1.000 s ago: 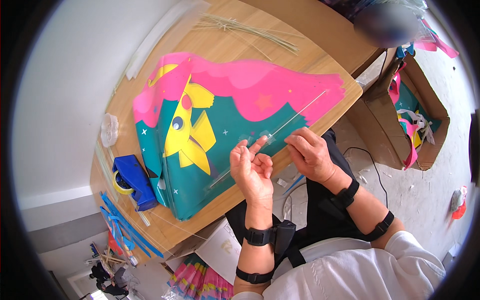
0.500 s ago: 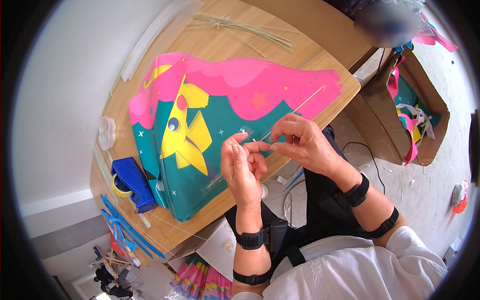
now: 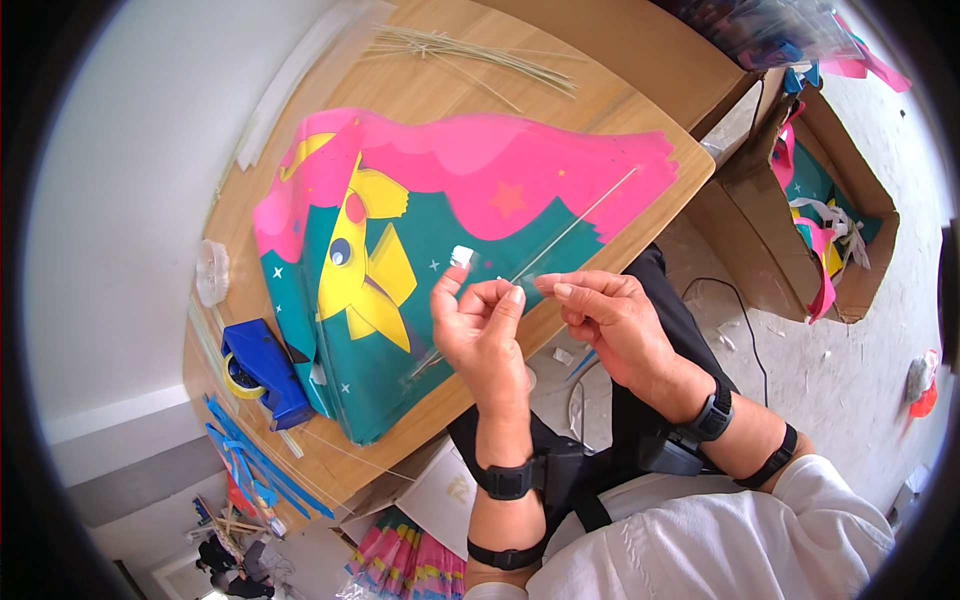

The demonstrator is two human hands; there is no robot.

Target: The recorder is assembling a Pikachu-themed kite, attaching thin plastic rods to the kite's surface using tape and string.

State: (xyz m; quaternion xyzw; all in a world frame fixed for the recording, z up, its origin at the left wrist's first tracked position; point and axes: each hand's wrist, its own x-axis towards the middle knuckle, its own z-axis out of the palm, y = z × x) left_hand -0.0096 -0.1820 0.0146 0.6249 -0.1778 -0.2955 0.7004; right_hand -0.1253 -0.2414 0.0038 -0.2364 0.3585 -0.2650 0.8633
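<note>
A pink, teal and yellow printed sheet [image 3: 470,212], shaped like a kite sail, is spread on the wooden table. A thin pale rod [image 3: 580,222] slants across its right part toward my fingers. Over the sheet's near edge, a small clear strip of tape [image 3: 527,286] stretches between my hands. My left hand [image 3: 482,335] pinches one end with thumb and fingers, and a small white patch [image 3: 461,256] clings to a raised fingertip. The other end is pinched by my right hand [image 3: 620,325]. The exact grip points are hard to make out.
A blue tape dispenser [image 3: 268,372] and a clear round roll [image 3: 212,272] stand at the table's left. Blue strips [image 3: 255,460] lie at the near left corner, thin sticks [image 3: 480,58] at the far side. A cardboard box [image 3: 868,285] with printed scraps sits on the right.
My left index finger has lifted, showing the white patch on its tip. My right hand has come down slightly, its fingers now stretched toward the left thumb.
</note>
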